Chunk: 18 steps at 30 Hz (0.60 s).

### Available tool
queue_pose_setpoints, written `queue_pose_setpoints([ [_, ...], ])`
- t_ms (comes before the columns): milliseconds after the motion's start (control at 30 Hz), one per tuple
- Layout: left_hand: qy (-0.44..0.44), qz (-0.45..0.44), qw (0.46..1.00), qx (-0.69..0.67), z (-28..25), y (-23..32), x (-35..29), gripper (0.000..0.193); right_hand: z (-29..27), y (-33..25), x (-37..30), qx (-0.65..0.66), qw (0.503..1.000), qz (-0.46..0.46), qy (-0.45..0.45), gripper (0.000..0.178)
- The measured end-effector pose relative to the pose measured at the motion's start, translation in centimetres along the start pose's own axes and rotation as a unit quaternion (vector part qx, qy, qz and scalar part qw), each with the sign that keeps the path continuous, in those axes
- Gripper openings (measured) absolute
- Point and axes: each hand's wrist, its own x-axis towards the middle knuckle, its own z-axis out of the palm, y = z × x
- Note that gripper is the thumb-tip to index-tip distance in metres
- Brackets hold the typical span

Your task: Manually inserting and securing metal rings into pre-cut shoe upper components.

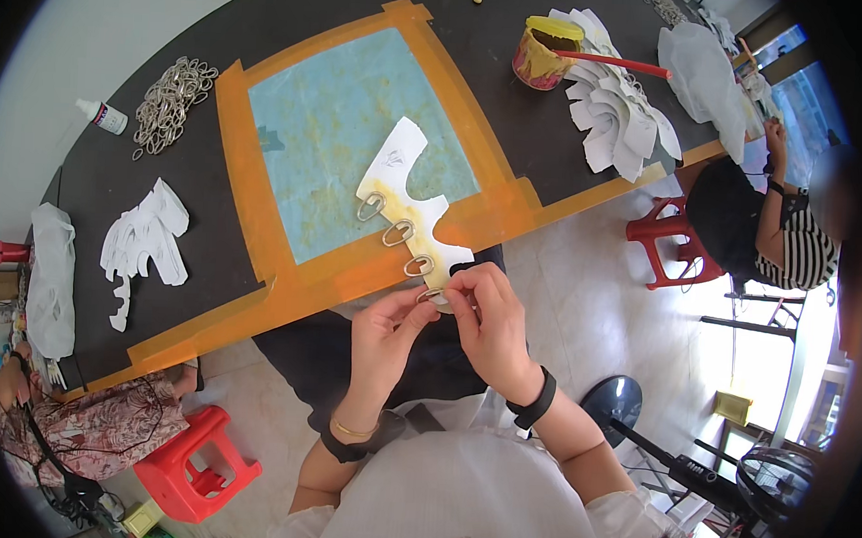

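A white cut-out piece (419, 216) with scalloped edges, yellowed with what looks like glue, lies partly on the blue sheet (312, 120). Along its left edge sit oval metal rings, among them one near the middle (398, 233). At the piece's lower end, past the table edge, my left hand (387, 330) pinches another metal ring (431, 295). My right hand (494, 334) is closed, its fingertips on the end of the piece beside that ring. The fingers hide part of this end.
Orange tape (246, 174) frames the sheet. A yellow-stained pot (539, 64) with a red-handled tool (618, 63) stands beside stacked white cut-outs (615, 118). To the left are piled metal rings (174, 104), a white bottle (103, 116) and more cut-outs (149, 233). People sit at both sides.
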Motion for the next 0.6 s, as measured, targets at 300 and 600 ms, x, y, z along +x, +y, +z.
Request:
queue_pose_setpoints([
  [300, 0.022, -0.005, 1.0, 0.002, -0.01, 0.14, -0.02, 0.018, -0.34, -0.2, 0.26, -0.058, 0.992, -0.115, 0.009, 0.018],
  [600, 0.016, 0.012, 0.999, 0.026, -0.04, -0.04, -0.67, 0.018, -0.32, -0.15, -0.35, -0.059, 0.992, -0.111, 0.013, 0.021],
])
